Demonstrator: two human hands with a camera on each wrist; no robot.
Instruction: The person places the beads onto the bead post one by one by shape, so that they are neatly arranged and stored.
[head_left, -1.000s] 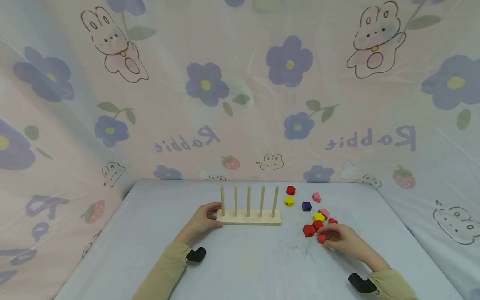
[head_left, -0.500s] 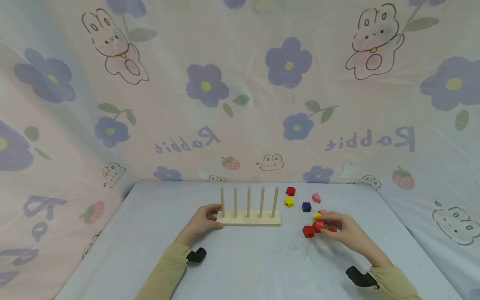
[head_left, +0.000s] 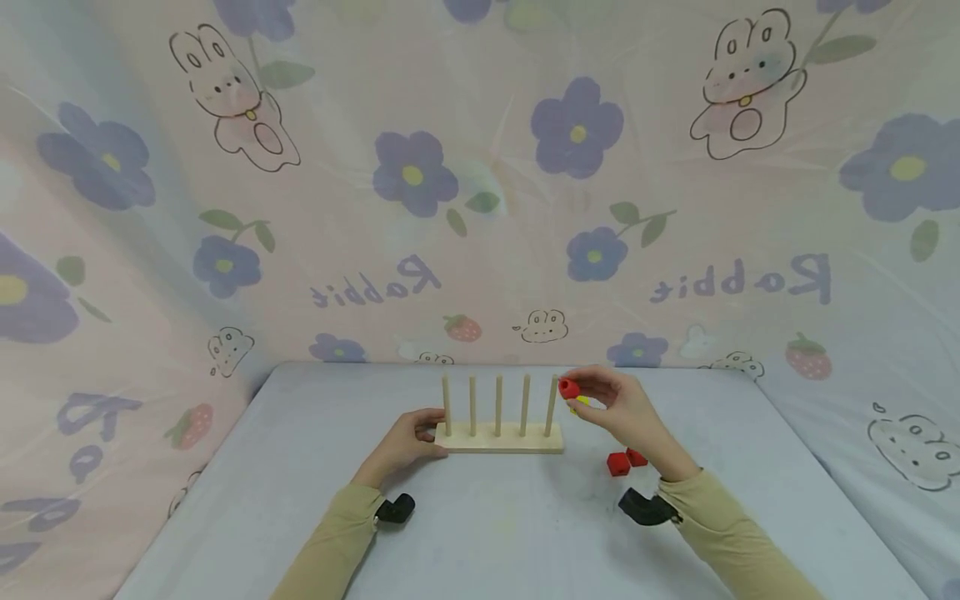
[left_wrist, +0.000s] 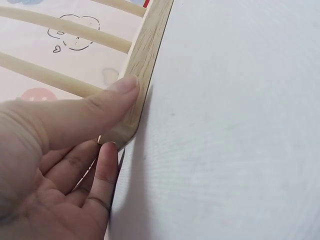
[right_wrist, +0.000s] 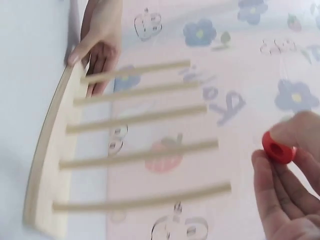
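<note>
At its left end, a pale wooden peg stand with several upright pegs is held by my left hand. In the left wrist view the thumb presses the front edge of the peg stand, and the fingers lie round its end. My right hand pinches a red bead between thumb and fingers, beside the top of the rightmost peg. The right wrist view shows a hole in the red bead, with the bead apart from the peg tips.
Two red beads lie on the white table, below the right hand. A yellow bead is partly covered by that hand. A printed cloth hangs behind the table. Black wrist cameras sit on both wrists.
My right hand has picked up a red bead from the pile and carried it left and upward to the rightmost peg. The left hand and the stand have stayed in place.
</note>
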